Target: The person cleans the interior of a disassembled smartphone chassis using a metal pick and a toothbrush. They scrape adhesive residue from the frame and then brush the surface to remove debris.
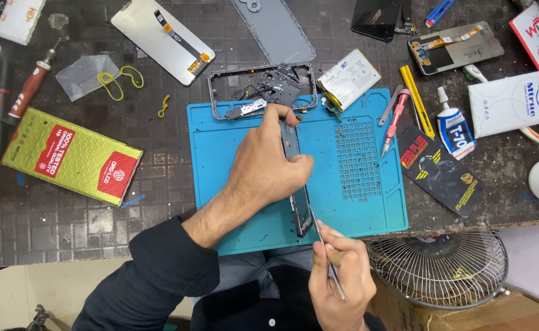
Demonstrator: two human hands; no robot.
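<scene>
Left hand grips a phone on its edge, fingers clenched round the upper half, thumb along the side. The phone stands tilted over the blue mat, lower end past the mat's front edge, near the person's lap.

Right hand pinches thin metal tweezers, fingers closed on the shaft. The tip sits at the phone's lower corner; cannot tell whether it is inside the seam or just touching.

At the mat's back edge: gutted grey frame with loose boards inside, battery touching its right end. Red screwdriver at the mat's right edge, glue bottle beyond it. Fan grille just beside the right hand.

Risks, as judged:
- Tip slips off the corner and scratches the glass or jabs the left palm; cause, steep angle and thin shaft.
- Too much prying cracks the screen; cause, phone held on edge with no support underneath.
- Phone drops to the lap if the left grip loosens, since it overhangs the mat.
- A loosened part falls off the front edge and is lost.
</scene>
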